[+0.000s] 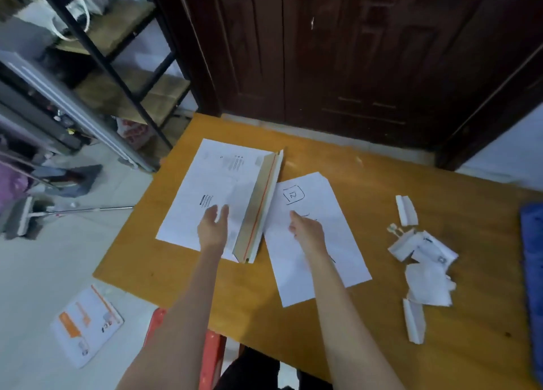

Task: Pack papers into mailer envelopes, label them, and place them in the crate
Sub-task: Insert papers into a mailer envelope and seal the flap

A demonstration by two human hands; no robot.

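Two white things lie side by side on the table (367,184): a mailer (205,190), flat with its printed face up, and a sheet (311,234) just right of it, marked in pen with a boxed figure near its far end. The mailer's flap (260,204) stands raised along its right edge (brown inside, with a thin red strip running its length) and leans over the sheet's left edge.

The left hand (213,228) rests over the near right part of the mailer, fingers straight and slightly spread, holding nothing. The right hand (307,229) is over the middle of the sheet, fingers loosely bent downward toward the paper; whether it pinches the sheet I cannot tell.

Farther right on the table sits a heap of scraps (423,260), white torn pieces and folded strips, well apart from the sheet. A blue cloth (533,272) shows at the right edge of view.

On the floor to the left lies a second mailer (86,326) with orange print. A mop (26,219) lies on the tiles beyond it, and a black rack (117,66) stands beside a dark wooden door (338,52).
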